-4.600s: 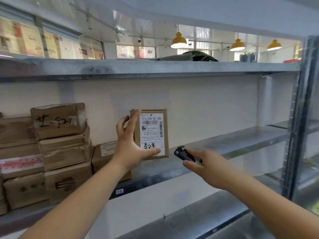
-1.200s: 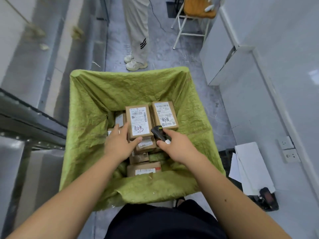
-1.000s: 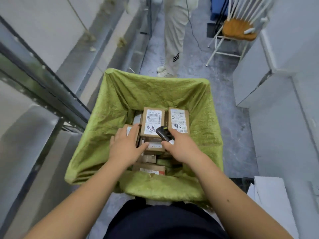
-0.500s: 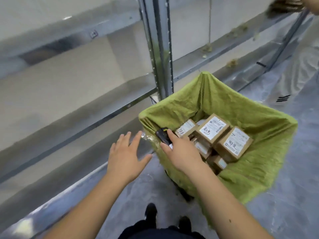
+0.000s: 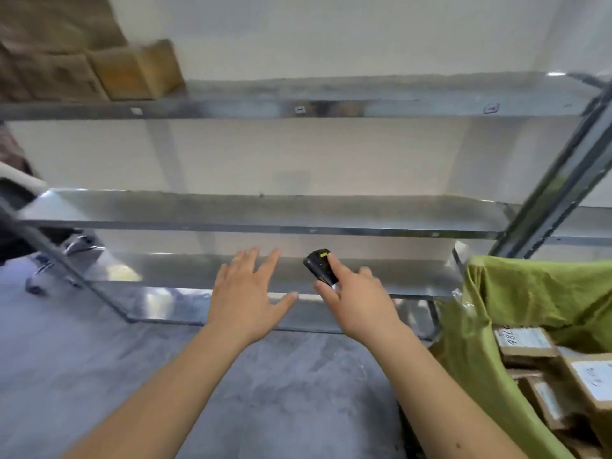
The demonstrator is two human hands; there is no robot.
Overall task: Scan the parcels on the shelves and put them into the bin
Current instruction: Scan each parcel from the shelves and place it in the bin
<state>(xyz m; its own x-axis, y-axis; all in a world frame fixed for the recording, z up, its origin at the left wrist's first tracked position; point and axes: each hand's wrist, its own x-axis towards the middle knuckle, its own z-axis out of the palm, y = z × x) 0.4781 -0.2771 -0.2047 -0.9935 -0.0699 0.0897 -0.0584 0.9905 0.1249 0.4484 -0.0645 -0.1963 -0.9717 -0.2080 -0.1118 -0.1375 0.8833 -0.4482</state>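
Parcels (image 5: 543,369) lie in green-lined bin (image 5: 530,293) at right edge, white labels up; more blurred brown boxes (image 5: 99,67) stacked on top shelf (image 5: 331,107), upper left. Head view: left hand (image 5: 246,298) empty, fingers spread flat, palm down over grey floor (image 5: 281,392). Right hand (image 5: 356,303) grips black scanner (image 5: 321,266), forefinger on top, in front of bottom shelf.

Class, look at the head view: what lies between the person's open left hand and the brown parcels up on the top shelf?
Only shelving: the bare middle shelf lies between the left hand and the parcels.
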